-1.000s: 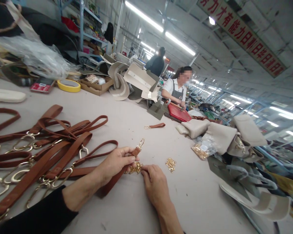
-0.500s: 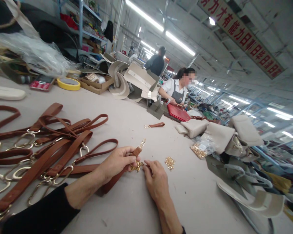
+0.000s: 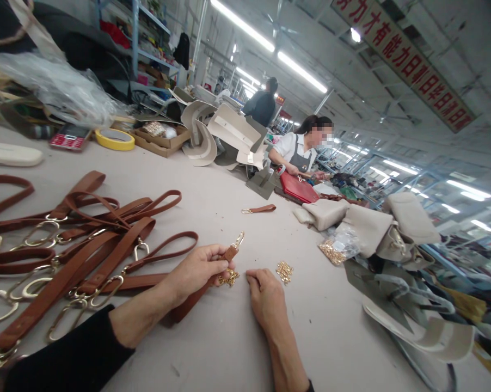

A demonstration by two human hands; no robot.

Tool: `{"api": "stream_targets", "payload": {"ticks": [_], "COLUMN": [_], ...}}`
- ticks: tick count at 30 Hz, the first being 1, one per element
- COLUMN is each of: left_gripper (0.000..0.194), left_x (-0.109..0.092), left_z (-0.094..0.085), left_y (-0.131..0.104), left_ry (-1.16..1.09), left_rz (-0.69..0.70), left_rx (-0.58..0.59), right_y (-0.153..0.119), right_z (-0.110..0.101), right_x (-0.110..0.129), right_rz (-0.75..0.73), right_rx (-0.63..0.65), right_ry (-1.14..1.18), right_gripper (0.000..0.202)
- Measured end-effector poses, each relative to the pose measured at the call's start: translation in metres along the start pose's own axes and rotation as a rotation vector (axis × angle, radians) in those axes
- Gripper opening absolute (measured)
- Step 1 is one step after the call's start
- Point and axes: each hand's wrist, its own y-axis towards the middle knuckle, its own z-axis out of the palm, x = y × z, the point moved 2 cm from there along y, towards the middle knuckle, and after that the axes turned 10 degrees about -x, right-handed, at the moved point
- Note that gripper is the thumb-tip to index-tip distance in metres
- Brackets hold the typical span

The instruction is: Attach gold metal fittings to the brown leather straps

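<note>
My left hand (image 3: 202, 269) is closed on the end of a brown leather strap (image 3: 194, 300), whose gold clasp (image 3: 239, 239) sticks up past the fingertips. Just under those fingers lies a small heap of gold hardware (image 3: 229, 278). Right of that heap, my right hand (image 3: 267, 296) rests low over the table with its fingers drawn together; what they hold, if anything, is too small to make out. A second pile of gold pieces (image 3: 284, 272) lies beside it.
Tangled brown straps with metal rings (image 3: 102, 261) cover the table's left side. A short strap (image 3: 263, 209) lies ahead. Behind are yellow tape (image 3: 115, 139) and a cardboard box (image 3: 159, 142). Bagged gold parts (image 3: 334, 248) and beige bags (image 3: 366, 228) lie right. A person handles a red bag (image 3: 298, 187).
My right hand has moved slightly right, away from the gold heap, and its fingers have drawn closer together. My left hand keeps its hold on the strap. The co-worker's hands and head have shifted.
</note>
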Motion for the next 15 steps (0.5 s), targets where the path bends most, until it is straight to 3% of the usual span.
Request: {"api": "stream_targets", "payload": {"ticks": [11, 15], "left_gripper": [0.03, 0.028], "left_x": [-0.004, 0.002], "left_z": [0.003, 0.001], "left_y": [-0.005, -0.003], "left_ry": [0.097, 0.095], "left_rz": [0.037, 0.035], "left_rx": [0.055, 0.067], "right_y": [-0.002, -0.004], "right_z": [-0.013, -0.009], "right_x": [0.001, 0.004], "right_rz": [0.075, 0.037], "right_rx": [0.021, 0.031], "right_ry": [0.083, 0.019], "right_gripper": [0.014, 0.014]}}
